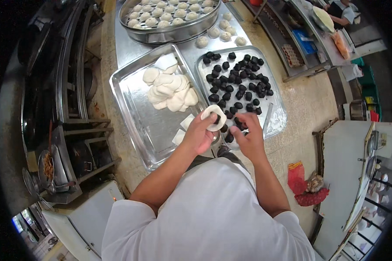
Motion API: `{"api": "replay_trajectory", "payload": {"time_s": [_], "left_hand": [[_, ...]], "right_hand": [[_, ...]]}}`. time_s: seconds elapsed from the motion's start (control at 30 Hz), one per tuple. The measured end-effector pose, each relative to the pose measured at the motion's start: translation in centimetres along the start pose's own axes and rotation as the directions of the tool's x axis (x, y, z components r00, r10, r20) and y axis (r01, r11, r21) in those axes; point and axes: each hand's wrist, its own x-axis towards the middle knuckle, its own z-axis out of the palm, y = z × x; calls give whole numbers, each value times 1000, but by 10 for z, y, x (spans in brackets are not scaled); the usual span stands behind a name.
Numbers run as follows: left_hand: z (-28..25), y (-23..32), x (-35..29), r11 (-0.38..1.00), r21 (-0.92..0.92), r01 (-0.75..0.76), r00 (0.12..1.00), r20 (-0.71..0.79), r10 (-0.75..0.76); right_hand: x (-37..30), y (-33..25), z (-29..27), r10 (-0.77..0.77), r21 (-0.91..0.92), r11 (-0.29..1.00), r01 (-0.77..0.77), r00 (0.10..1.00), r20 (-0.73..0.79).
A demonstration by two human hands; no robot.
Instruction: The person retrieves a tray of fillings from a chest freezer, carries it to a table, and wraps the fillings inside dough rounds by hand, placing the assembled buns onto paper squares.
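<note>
My left hand (199, 134) holds a round white dough wrapper (207, 114), its thumb over the near edge. A dark filling ball (217, 118) lies on the wrapper. To its right, my right hand (251, 138) is above the near part of a metal tray (278, 114) of black filling balls (239, 79). Its thumb and fingers are curved and apart, and I make out nothing held between them. Left of that tray, a larger steel tray (135, 113) bears a heap of flat dough wrappers (172, 90). Two white pieces (178, 137) lie near my left wrist.
A round steel steamer (170, 32) full of pleated buns stands at the far end of the metal table (123, 52). Several loose buns (225, 36) sit beside it. A flat metal scraper (268, 118) rests in the right tray. Red mesh bags (307, 195) lie on the floor at right.
</note>
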Motion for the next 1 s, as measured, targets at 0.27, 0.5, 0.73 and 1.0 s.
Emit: {"api": "replay_trajectory", "payload": {"time_s": [0.27, 0.5, 0.73, 1.0], "left_hand": [[-11, 24, -27, 987, 123, -107, 984, 155, 87], [-9, 36, -46, 970, 194, -143, 977, 186, 107], [-15, 29, -49, 914, 370, -164, 982, 148, 116], [-5, 38, -54, 932, 352, -82, 981, 191, 14]], "right_hand": [[0, -9, 35, 349, 515, 756, -404, 914, 206], [1, -8, 45, 212, 459, 819, -345, 925, 316], [6, -33, 34, 15, 97, 994, -40, 968, 251], [14, -51, 27, -124, 181, 978, 106, 988, 89]]}}
